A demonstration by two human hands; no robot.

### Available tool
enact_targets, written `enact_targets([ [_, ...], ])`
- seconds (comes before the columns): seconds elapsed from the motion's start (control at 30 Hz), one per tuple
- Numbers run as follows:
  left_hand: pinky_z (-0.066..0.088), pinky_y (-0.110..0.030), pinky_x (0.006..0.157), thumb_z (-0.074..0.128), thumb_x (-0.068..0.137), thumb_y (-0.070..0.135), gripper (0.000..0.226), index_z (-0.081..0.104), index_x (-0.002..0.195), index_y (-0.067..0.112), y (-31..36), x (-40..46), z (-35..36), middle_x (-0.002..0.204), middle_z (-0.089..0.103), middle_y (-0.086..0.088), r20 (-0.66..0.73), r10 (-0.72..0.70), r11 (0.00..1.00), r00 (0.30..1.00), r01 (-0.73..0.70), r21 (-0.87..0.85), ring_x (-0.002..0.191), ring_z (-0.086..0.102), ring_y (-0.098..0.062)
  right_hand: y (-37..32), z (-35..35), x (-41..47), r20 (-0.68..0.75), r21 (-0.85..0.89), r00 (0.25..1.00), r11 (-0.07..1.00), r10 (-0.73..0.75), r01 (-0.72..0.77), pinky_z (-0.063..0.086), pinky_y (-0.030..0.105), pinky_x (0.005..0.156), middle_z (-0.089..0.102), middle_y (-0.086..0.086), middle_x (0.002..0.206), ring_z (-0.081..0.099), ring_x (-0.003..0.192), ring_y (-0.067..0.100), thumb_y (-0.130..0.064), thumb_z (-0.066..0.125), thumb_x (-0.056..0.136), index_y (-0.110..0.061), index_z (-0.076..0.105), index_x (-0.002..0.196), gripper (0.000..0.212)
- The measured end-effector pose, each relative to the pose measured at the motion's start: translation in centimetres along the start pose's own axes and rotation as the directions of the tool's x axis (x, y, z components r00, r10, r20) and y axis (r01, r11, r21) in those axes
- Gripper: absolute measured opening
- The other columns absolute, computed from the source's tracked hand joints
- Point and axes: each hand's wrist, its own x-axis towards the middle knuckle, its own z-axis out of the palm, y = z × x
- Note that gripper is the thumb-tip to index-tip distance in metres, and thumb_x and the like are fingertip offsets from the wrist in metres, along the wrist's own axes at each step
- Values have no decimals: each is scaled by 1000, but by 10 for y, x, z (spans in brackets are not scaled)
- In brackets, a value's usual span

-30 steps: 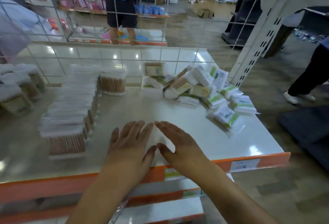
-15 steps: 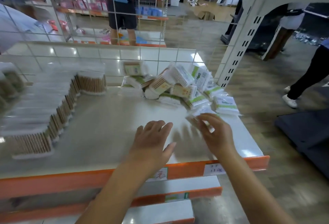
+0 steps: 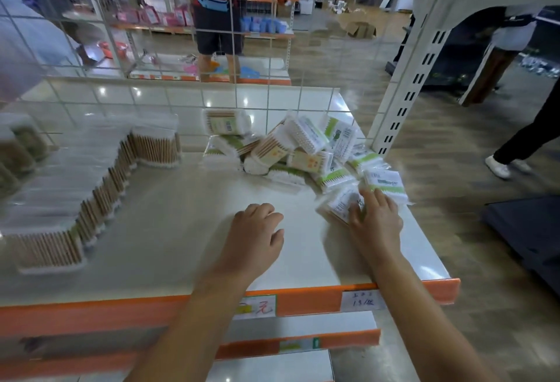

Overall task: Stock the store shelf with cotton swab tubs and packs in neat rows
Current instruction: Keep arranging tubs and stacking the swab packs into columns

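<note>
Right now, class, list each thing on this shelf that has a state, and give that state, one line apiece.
Left hand: fingers loosely curled, holding nothing.
Right hand: gripping the nearest pack.
Tub row: upright, lined up neatly.
Pack pile: jumbled, unsorted.

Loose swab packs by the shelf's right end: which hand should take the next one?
Right. The right hand already touches the nearest pack of the pile; the left hand rests on bare shelf, farther away.
</note>
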Motion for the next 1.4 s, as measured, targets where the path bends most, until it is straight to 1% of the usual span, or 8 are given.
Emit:
enact_targets([
  [0.23, 40, -38, 91, 57, 82, 16, 28, 68, 106, 6, -2, -2, 1, 113, 63, -9, 1, -40, 994, 999, 40, -101, 109, 55, -29, -5, -4, -6, 14, 1, 999, 999, 49, -49, 33, 45, 88, 53, 12, 123, 43, 117, 33, -25, 46, 92, -11, 56, 118, 31],
  [0.4, 41, -38, 92, 57, 81, 16, 29, 69, 104, 4, -2, -3, 0, 113, 64, -12, -14, -40, 990, 999, 38, -134, 108, 58, -31, -8, -6, -14, -27, -28, 1000, 1000, 9, -9, 35, 42, 83, 64, 10, 102, 51, 105, 34, -24, 50, 91, -11, 64, 103, 23],
  [0.53, 28, -29, 103, 57, 89, 15, 32, 62, 119, 7, -3, -4, 1, 131, 55, -9, -12, -25, 991, 1000, 23, -134, 125, 45, -24, -10, -9, -17, 5, -19, 1000, 1000, 10, -10, 34, 44, 90, 65, 11, 110, 51, 107, 35, -26, 53, 90, -12, 64, 109, 26],
  [0.77, 23, -27, 107, 53, 91, 17, 34, 59, 124, 10, -6, -4, 4, 137, 49, -6, -17, -22, 989, 1000, 19, -149, 129, 39, -19, -15, -22, -15, 184, 13, 979, 995, 93, -97, 29, 48, 102, 56, 10, 126, 44, 118, 31, -31, 55, 91, -16, 50, 129, 41],
  [0.93, 23, -26, 107, 53, 92, 19, 34, 58, 124, 11, -8, -3, 6, 137, 49, -5, -25, -13, 989, 1000, 9, -144, 130, 39, -18, -25, -31, -14, 334, -25, 932, 990, 141, -141, 40, 46, 94, 47, 16, 124, 40, 116, 34, -32, 61, 87, -12, 34, 137, 61],
  [1.1, 32, -25, 100, 53, 90, 10, 27, 64, 115, 7, -7, -4, 4, 123, 60, -5, -64, -13, 977, 998, -1, -212, 119, 49, -20, -37, -40, -15, 382, -196, 905, 974, 185, -116, 34, 41, 95, 47, 9, 118, 40, 116, 29, -41, 63, 84, -13, 53, 113, 41],
  [1.23, 36, -11, 83, 54, 89, 7, 23, 67, 109, 8, -4, -7, -2, 107, 67, -1, -135, -114, 921, 984, 54, -386, 100, 58, -16, -41, -34, -24, 268, 255, 961, 957, 66, -136, 46, 31, 67, 60, 4, 89, 58, 85, 22, -22, 65, 84, -9, 51, 101, 26],
  [1.4, 47, -18, 78, 62, 79, 23, 17, 66, 94, 27, -8, -6, -13, 88, 70, 2, 24, -323, 546, 946, 207, -811, 85, 64, -10, -63, -17, -45, 262, 814, 963, 521, 66, -257, 49, 38, 72, 64, 9, 88, 62, 84, 29, -11, 60, 89, -18, 51, 93, 12],
])
